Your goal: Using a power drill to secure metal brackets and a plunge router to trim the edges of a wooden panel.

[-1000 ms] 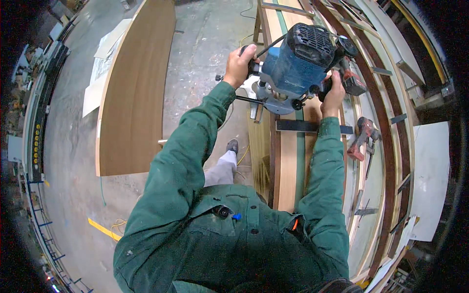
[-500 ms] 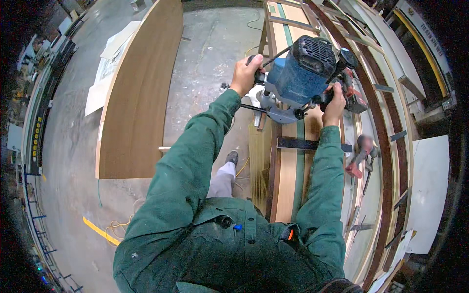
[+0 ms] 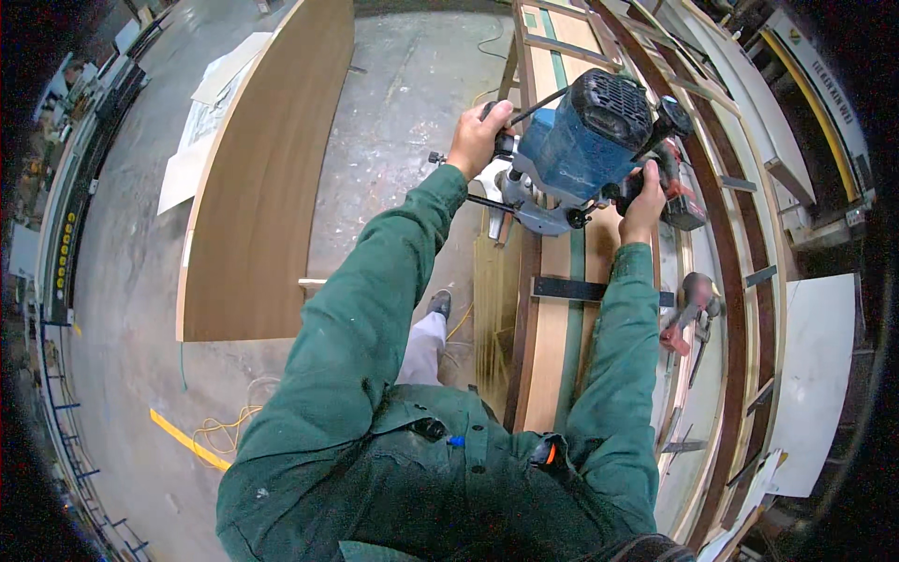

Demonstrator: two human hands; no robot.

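Note:
A blue and black plunge router (image 3: 582, 140) stands over a long wooden frame (image 3: 548, 365), its grey base near the frame's left edge. My left hand (image 3: 476, 140) is wrapped round the router's left handle, thumb on top. Round the right handle closes my right hand (image 3: 642, 206), just left of a red and black cordless drill (image 3: 678, 192). The bit and the spot under the base are hidden by the router body. Below the router, a dark crosspiece (image 3: 569, 289) spans the frame, which carries a green strip along its length.
To the left stands a large brown wooden panel (image 3: 272, 187), pale sheets behind it. A red power tool (image 3: 691, 314) lies right of my right forearm. Long dark-edged frames (image 3: 730, 262) run along the right. A yellow cord (image 3: 220, 433) lies on the floor at lower left.
The view has shifted slightly. Both hands keep their grip on the router, which shows little or no movement along the wooden frame.

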